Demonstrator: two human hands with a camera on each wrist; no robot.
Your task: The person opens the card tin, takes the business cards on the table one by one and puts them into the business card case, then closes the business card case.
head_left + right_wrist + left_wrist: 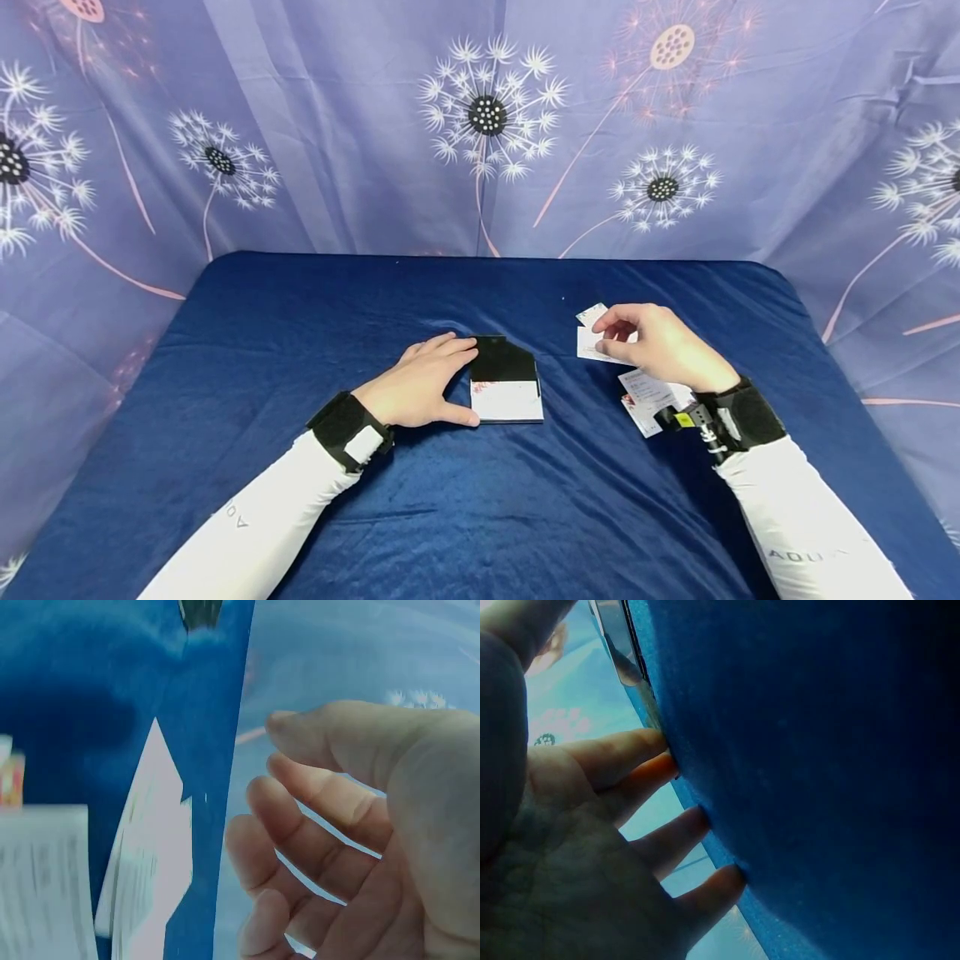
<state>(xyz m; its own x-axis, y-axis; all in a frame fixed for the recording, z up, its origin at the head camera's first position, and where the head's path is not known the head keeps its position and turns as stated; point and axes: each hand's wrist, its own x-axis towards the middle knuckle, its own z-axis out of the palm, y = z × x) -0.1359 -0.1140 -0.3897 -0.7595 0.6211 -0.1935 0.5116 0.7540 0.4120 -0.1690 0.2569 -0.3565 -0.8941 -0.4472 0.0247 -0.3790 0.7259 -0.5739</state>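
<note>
At the centre of the frame, a black holder (501, 358) lies on the blue cloth (375, 517); a white card (506, 403) with red print covers its lower part. Whether that card is tucked in or merely laid on top cannot be determined. The left hand (423, 379) has its fingers spread, thumb and fingertips at the holder's left edge. The right hand (667, 346), right of centre, hovers by the loose cards with fingers loosely curled; the right wrist view shows nothing between them.

Progress is judged partial. Apparently done: at least one card at the holder. Outstanding: the loose cards, namely a small tilted card (591, 315) and a white card (595, 343) by the right fingertips, plus a printed card (643, 387) and a red-marked card (642, 418) below the hand. The full count is uncertain, since the right hand hides part of the group.
</note>
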